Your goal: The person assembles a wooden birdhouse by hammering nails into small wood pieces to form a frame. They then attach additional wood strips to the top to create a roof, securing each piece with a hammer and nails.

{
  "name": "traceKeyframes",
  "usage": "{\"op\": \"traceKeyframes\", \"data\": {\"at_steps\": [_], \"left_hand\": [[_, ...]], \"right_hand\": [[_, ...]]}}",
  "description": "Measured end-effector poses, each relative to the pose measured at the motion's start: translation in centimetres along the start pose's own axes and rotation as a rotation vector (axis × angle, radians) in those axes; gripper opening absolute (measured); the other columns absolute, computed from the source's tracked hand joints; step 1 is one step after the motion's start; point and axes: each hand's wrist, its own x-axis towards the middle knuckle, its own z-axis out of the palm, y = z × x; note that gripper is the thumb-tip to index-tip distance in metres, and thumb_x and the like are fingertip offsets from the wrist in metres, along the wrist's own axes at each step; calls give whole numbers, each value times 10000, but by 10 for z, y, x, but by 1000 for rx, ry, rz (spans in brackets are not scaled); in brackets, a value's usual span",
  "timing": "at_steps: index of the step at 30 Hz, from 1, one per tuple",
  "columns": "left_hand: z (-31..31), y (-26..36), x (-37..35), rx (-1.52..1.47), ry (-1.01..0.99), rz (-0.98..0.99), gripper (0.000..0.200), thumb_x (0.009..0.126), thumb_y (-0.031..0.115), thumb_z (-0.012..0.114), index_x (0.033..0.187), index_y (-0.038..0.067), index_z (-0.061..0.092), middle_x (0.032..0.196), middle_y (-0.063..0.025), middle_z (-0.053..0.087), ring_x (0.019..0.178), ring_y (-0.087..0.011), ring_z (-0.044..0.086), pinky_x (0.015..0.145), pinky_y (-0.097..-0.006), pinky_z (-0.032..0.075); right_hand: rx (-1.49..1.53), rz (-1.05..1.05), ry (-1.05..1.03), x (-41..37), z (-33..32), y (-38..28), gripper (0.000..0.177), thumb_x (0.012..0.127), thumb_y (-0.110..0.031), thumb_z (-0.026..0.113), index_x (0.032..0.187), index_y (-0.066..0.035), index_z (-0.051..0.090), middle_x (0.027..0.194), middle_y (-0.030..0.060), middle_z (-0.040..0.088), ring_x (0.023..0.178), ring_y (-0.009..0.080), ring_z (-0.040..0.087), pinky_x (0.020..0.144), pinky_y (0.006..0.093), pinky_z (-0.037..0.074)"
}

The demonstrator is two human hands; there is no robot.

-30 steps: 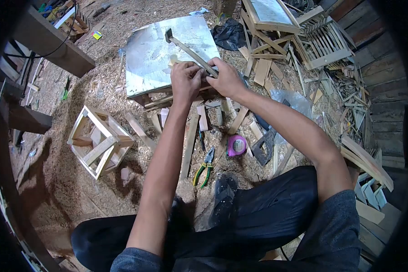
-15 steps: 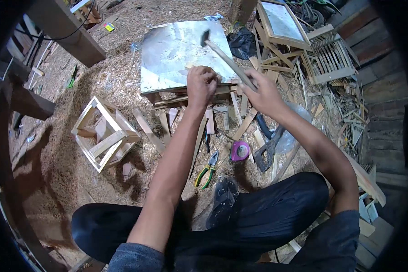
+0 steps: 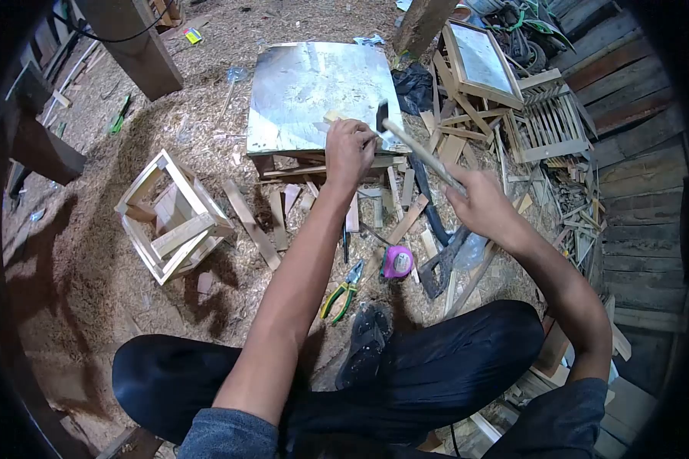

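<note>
My right hand point(image 3: 478, 200) grips the wooden handle of a hammer point(image 3: 415, 149), whose dark head hangs just above the near edge of a metal-topped low table point(image 3: 306, 80). My left hand point(image 3: 348, 147) is closed on a small piece of wood point(image 3: 334, 117) lying at that same edge, right beside the hammer head. What the fingers pinch besides the wood is hidden.
An open wooden box frame point(image 3: 172, 218) lies on the sawdust at the left. Wood offcuts, green-handled pliers point(image 3: 341, 292), a pink tape measure point(image 3: 397, 262) and a dark saw handle point(image 3: 442, 264) lie before my knees. Slatted frames point(image 3: 547, 115) pile up at the right.
My right hand has slid down the hammer handle and drawn back to the right. The hammer head has come down from over the table's middle to its near edge, by my left hand.
</note>
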Motion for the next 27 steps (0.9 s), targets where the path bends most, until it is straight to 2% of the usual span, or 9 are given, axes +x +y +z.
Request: {"op": "traceKeyframes", "data": {"at_steps": [8,13,17,19,20,22,23,25,27], "left_hand": [[1,-1,0,7,-24,-18,45,745,121,757,764,82,752,855,-59,667,911,-276,601,1033,-480,408],[2,-1,-1,6,-2,-15,35,748,96,746,780,82,754,869,-62,667,919,-278,602,1044,-483,403],[3,-1,-1,10,-8,-32,45,747,82,740,787,83,759,877,-66,670,934,-277,605,1059,-488,396],[3,-1,-1,14,-14,-35,45,746,85,742,786,83,761,875,-68,670,937,-278,606,1059,-488,396],[2,-1,-1,19,-22,-34,45,744,89,743,785,83,762,873,-71,670,939,-278,607,1060,-489,396],[1,0,-1,12,-14,-35,43,742,92,745,781,82,762,868,-73,670,938,-278,608,1058,-491,397],[1,0,-1,2,-5,-38,42,740,95,747,777,80,762,864,-75,670,937,-279,609,1057,-493,397],[1,1,0,-3,-14,-39,43,741,96,748,778,79,762,863,-76,671,932,-280,610,1057,-494,396],[0,1,0,-4,-25,-41,44,742,97,748,779,78,762,861,-77,671,926,-282,611,1058,-495,395]], "right_hand": [[-44,61,-65,-5,2,-5,322,926,-61,594,1232,40,576,790,318,640,733,462,656,670,483,504],[9,-94,127,-4,14,11,350,918,-58,602,1252,43,570,793,328,632,757,466,660,670,482,505],[-57,-10,1,-3,11,12,337,915,-54,602,1232,56,580,790,333,624,769,468,660,672,475,506],[34,-154,223,-3,20,13,330,911,-51,604,1219,68,588,779,330,619,759,464,658,672,472,505],[36,-155,222,-4,18,12,330,911,-51,604,1219,68,588,779,330,619,759,464,658,672,472,505],[-17,57,-42,-4,6,-1,334,909,-48,604,1219,73,587,794,331,624,761,461,658,679,464,508],[-17,58,-40,-4,10,2,334,909,-48,604,1219,73,587,794,331,624,761,461,658,679,464,508],[32,-165,227,-4,18,10,332,906,-48,605,1217,68,590,814,326,630,786,461,658,702,461,513],[9,-70,117,-5,15,10,332,906,-51,605,1216,66,590,834,324,635,808,463,657,714,462,514]]}}
